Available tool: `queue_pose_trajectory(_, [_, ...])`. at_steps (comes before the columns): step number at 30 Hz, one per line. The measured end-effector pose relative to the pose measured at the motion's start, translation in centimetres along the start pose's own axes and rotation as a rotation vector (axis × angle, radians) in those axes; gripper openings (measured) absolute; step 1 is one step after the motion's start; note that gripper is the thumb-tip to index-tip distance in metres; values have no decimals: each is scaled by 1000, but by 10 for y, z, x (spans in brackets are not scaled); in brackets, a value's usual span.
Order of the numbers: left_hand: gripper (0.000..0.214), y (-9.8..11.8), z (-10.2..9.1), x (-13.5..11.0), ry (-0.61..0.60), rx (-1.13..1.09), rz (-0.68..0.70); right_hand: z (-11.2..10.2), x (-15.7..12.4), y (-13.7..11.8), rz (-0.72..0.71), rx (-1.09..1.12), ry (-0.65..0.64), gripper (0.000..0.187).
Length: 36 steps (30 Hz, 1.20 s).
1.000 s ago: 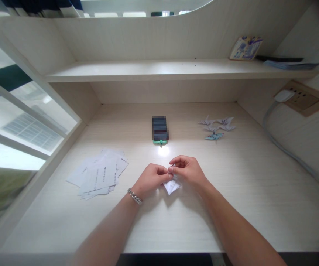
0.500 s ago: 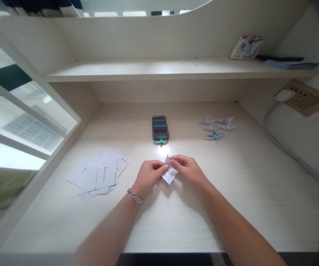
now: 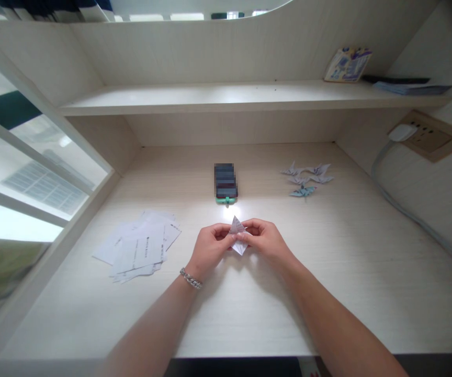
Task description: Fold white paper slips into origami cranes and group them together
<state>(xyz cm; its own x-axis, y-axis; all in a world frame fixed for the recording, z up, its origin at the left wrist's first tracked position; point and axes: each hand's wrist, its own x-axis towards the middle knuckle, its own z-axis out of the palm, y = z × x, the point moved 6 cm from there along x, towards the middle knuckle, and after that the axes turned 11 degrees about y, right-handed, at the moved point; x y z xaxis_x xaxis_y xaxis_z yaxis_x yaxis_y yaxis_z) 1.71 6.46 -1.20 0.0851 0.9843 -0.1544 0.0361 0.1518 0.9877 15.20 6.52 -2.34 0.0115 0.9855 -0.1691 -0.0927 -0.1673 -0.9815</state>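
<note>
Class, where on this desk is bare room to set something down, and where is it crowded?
Bare desktop stretches between the right hand, the paper cranes and the grey cable. Another patch lies between the phone and the paper cranes. Crowded: mid-desk, where the left hand and right hand hold folded paper, and leftward, where printed sheets overlap.

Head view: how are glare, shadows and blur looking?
In the head view, bright glare on the desk between the pixelated device and the folded paper; in that head view, soft shadows by the left hand and right hand, and a dark, blurred upper right corner.
</note>
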Motion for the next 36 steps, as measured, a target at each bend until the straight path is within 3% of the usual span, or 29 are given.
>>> queue_pose_trajectory(4, [36, -2, 0, 1, 59, -39, -23, 0, 0, 0, -10, 31, 52, 32])
queue_pose_trajectory(9, [49, -4, 9, -3, -49, -121, -69, -3, 1, 0, -45, 90, 149, 24])
queue_pose_trajectory(15, [61, -3, 11, -5, -75, -124, -25, -5, 2, 1, -15, 132, 196, 21])
queue_pose_trajectory(23, [23, -7, -3, 4, 74, -155, -30, 1, 1, 4, 95, 203, 81, 19])
queue_pose_trajectory(26, [17, -8, -5, 5, 93, -184, -51, 0, 2, 5, 129, 189, 11, 19])
queue_pose_trajectory(36, [11, -3, -5, 3, 100, -249, -75, -3, -1, -1, 146, 240, -48, 22])
